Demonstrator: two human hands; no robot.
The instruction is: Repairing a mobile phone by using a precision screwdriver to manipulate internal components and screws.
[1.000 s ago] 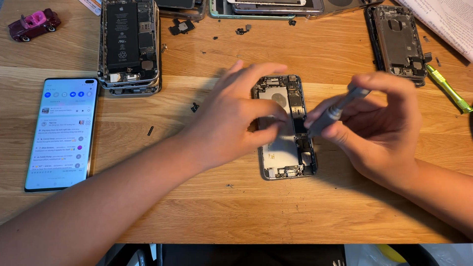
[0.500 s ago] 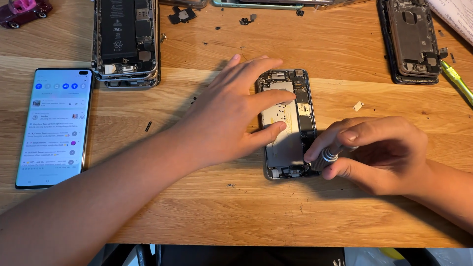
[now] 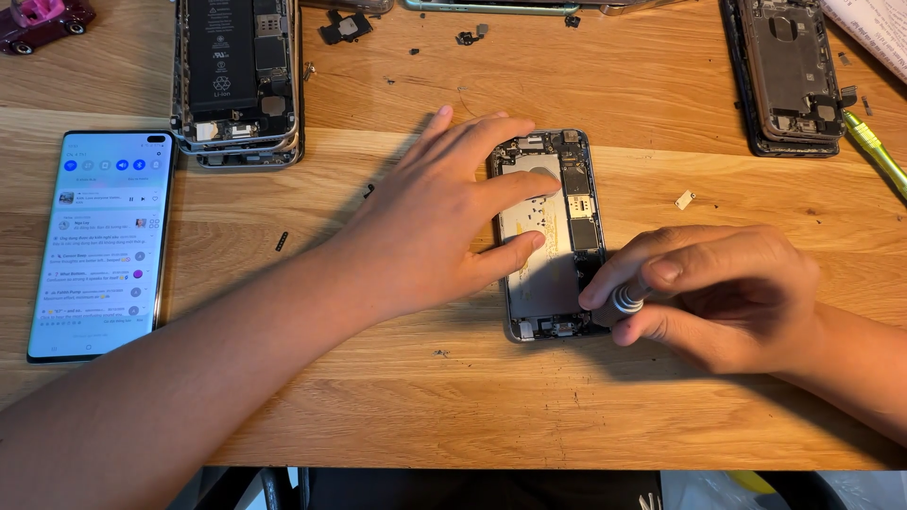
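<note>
An opened phone chassis (image 3: 553, 274) lies face up in the middle of the wooden table (image 3: 661, 142), its boards and metal plate exposed. My left hand (image 3: 444, 222) rests flat on its left side, fingers spread and pressing it down. My right hand (image 3: 718, 293) grips a small screwdriver with a ribbed silver handle (image 3: 626, 299), held upright over the chassis's lower right corner. The tip is hidden by my fingers.
A lit smartphone (image 3: 99, 246) lies at the left. A stack of opened phones with a battery (image 3: 236, 80) sits at the back left, another gutted chassis (image 3: 789, 76) at the back right beside a yellow-green tool (image 3: 874, 151). Loose screws and small parts dot the table. A toy car (image 3: 42, 19) is far left.
My right hand has lowered and turned the screwdriver from slanted to upright over the chassis's lower right corner. My left hand stays on the chassis. The view has shifted slightly.
</note>
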